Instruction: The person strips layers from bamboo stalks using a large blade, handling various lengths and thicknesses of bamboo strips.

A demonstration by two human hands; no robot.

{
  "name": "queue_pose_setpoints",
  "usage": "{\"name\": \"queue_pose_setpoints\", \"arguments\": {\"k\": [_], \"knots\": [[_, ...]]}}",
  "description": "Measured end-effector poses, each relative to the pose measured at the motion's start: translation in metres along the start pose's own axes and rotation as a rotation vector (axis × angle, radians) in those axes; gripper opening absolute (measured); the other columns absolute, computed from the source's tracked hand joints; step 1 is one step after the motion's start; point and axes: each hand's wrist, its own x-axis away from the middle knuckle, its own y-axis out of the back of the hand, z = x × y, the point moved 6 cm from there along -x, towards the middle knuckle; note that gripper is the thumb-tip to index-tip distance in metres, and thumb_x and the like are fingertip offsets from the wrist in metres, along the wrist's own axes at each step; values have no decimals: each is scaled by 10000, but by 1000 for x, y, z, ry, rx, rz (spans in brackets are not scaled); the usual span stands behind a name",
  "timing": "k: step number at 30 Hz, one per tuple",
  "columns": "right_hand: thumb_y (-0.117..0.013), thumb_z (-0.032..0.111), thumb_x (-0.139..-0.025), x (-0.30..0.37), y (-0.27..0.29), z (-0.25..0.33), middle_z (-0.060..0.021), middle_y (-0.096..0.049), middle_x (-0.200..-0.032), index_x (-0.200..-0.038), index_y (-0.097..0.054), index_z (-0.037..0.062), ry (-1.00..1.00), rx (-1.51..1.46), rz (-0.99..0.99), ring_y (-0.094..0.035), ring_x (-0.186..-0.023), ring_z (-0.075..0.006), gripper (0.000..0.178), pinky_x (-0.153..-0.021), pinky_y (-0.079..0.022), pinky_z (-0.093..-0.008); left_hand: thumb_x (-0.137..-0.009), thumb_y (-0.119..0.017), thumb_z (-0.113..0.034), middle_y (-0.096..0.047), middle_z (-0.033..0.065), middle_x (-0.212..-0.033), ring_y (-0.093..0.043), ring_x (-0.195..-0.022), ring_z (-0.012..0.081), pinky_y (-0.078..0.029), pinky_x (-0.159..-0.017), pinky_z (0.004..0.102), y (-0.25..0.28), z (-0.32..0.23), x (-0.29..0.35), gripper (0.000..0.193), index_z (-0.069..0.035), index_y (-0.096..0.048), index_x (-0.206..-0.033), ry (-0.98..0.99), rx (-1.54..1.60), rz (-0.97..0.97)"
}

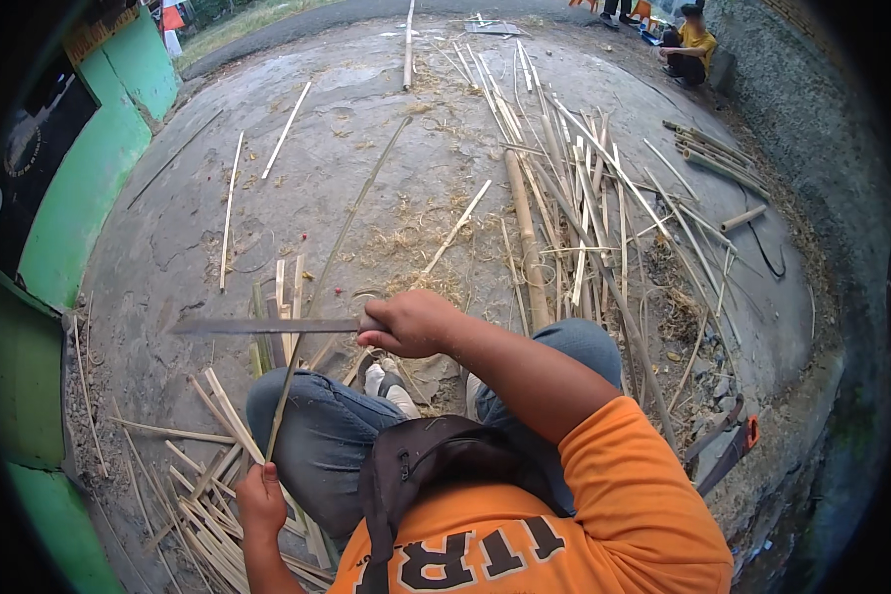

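My right hand [418, 324] is closed round the handle of a machete [243, 326], whose long blade points left above my knees. Low at the left, my left hand [261, 503] grips the near end of a long, thin bamboo strip [345, 230]. That strip runs up and away from my fist, slanting right, and its far end lies over the concrete. The blade crosses the strip about midway; whether they touch I cannot tell. Several short split bamboo pieces [211, 540] lie in a heap beside my left hand.
A large pile of bamboo strips [594, 208] covers the ground ahead right, with a thick bamboo pole [527, 243] along its left side. Near my right elbow lies a handsaw [733, 453]. A green wall [94, 188] stands left, a grey wall [812, 129] right. A person [690, 48] sits far right.
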Motion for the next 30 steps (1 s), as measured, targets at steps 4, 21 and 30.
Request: {"name": "queue_pose_setpoints", "arguments": {"k": [4,21,30], "knots": [[-516,643,-1021,-4,4,-28,-224,-718,-903,-1045,-655,59,-169,-54,-85,-694,-901,-469,601,-779,-545,-560,-1096,-439,-553,-585,290,-708,-586,-742,561,-422,-637,579,4,-4,-2,661,31,-571,-816,0,-30,-15],[-586,637,-980,8,-7,7,-197,-718,-832,-995,-657,86,-32,66,-100,-704,-820,-452,556,-717,-553,-552,-1107,-437,-507,-609,299,-764,-590,-788,556,-435,-667,574,1,4,-8,616,32,-603,-860,4,25,63],[-572,649,-992,-1,3,-12,-189,-731,-863,-1020,-670,99,-176,98,-97,-716,-857,-434,559,-745,-551,-544,-1092,-436,-571,-616,305,-770,-586,-790,567,-442,-669,588,2,6,-3,665,21,-572,-821,7,-62,14]]}}
